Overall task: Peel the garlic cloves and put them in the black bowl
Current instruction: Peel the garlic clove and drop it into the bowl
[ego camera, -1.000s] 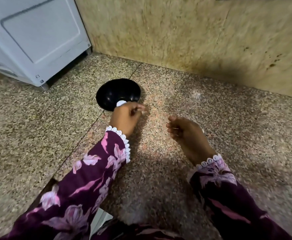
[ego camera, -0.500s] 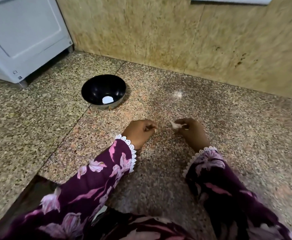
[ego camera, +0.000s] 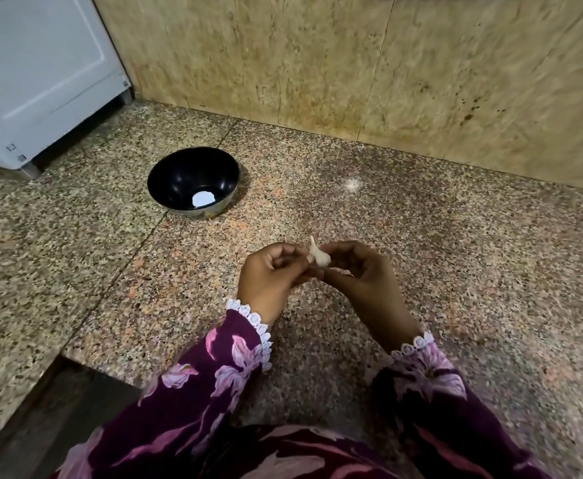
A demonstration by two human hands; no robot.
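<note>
Both hands together over the granite counter (ego camera: 421, 236), near side of the black bowl (ego camera: 165, 191): left hand (ego camera: 269, 274) and right hand (ego camera: 362, 274) pinch one garlic clove (ego camera: 320, 256) between fingertips (pointed tip up). One white peeled clove (ego camera: 203, 198) lies inside the bowl.

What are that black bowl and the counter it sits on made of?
The black bowl looks glossy inside, with light glints; its paler, shiny outer wall hints at coated metal, though plastic or melamine is possible. The counter looks like polished granite: speckled pink, grey and black grains, with a thin seam between slabs.
</note>
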